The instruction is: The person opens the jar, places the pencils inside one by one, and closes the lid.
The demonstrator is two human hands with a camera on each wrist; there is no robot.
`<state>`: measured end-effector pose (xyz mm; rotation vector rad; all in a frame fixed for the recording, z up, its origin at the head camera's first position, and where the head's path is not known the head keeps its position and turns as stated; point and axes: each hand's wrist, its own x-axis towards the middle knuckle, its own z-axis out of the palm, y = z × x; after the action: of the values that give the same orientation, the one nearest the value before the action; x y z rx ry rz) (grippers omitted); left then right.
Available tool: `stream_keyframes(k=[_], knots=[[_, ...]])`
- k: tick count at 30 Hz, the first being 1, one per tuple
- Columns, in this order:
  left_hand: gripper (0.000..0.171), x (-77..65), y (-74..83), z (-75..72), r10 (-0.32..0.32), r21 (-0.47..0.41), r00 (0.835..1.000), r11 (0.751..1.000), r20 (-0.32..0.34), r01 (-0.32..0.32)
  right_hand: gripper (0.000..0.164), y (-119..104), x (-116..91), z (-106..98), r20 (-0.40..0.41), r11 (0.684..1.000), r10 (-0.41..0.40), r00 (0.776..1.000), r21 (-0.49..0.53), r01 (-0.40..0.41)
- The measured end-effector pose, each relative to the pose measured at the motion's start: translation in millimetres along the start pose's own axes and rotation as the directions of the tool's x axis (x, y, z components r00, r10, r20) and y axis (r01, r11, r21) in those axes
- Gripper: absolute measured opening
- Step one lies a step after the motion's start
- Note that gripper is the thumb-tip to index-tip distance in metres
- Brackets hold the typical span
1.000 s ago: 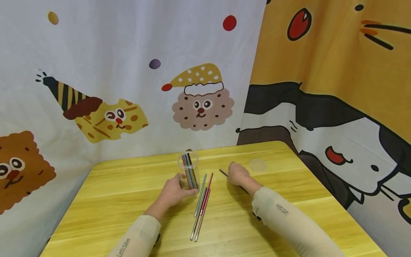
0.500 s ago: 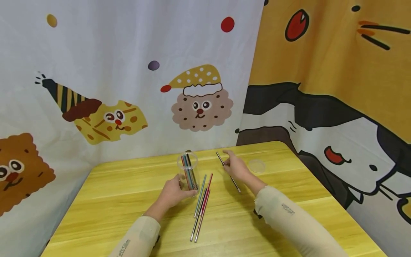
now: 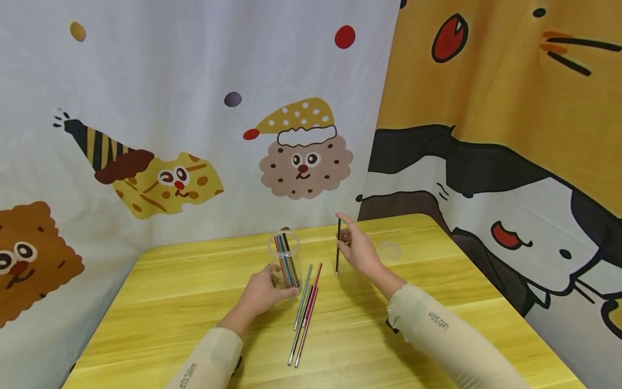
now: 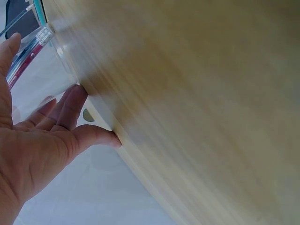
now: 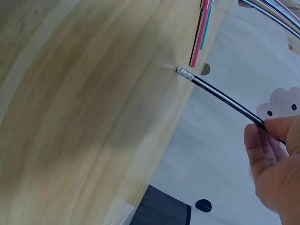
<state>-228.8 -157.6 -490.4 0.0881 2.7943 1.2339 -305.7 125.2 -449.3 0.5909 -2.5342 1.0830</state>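
My left hand (image 3: 264,290) holds a clear plastic cup (image 3: 299,248) low on its side, thumb across the front near the base. Several pencils (image 3: 286,265) stand leaning inside, metal eraser ends down. To the right, my right hand (image 3: 363,251) pinches a dark striped pencil (image 3: 337,258) between thumb and fingers. That pencil is nearly upright, and its white eraser end (image 5: 184,73) points down close over the table. Between the hands lie several loose pencils (image 3: 305,313) in red, blue-green and black. In the left wrist view, the left fingers (image 4: 70,105) curve beside the cup wall.
A round clear lid (image 3: 390,251) lies on the wood-patterned table (image 3: 184,302), just right of my right hand. Behind the table's far edge hangs a white curtain (image 3: 184,97) with cartoon prints, and a patterned orange, black and white cloth (image 3: 495,102) hangs at the right.
My right hand has lifted the dark pencil from the table and turned it from slanting to nearly upright, fingers now pointing up. The left hand and cup have stayed in place.
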Motion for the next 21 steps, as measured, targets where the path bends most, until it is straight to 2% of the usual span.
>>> stream_keyframes(k=[3,6,10,13,16,21], knots=[[0.081,0.5,0.6,-0.1,0.005,0.005,1.000,1.000,-0.004,-0.005,0.074,1.3,-1.7,0.8,-0.028,0.999,-0.044,0.999,-0.012,0.044],[0.080,0.5,1.5,0.3,0.004,0.004,1.000,1.000,-0.005,-0.004,0.060,0.3,-2.4,0.0,-0.091,0.994,-0.111,0.990,0.002,0.112],[0.080,-0.4,2.8,0.3,-0.005,0.002,1.000,1.000,-0.008,0.005,0.038,-1.5,-1.6,-2.8,-0.218,0.972,-0.233,0.948,-0.028,0.233],[0.081,-1.4,3.6,-1.0,-0.010,0.001,1.000,1.000,-0.011,0.010,0.032,-2.4,-1.7,-5.0,-0.271,0.953,-0.301,0.914,-0.081,0.290],[0.081,-2.4,4.4,-1.3,-0.015,-0.001,1.000,1.000,-0.009,0.015,0.030,-2.8,-3.1,-6.6,-0.282,0.944,-0.328,0.901,-0.112,0.309],[0.081,-3.1,3.8,-0.7,-0.012,-0.010,1.000,1.000,-0.007,0.012,0.023,-3.0,-4.3,-9.2,-0.260,0.941,-0.336,0.905,-0.140,0.309]])
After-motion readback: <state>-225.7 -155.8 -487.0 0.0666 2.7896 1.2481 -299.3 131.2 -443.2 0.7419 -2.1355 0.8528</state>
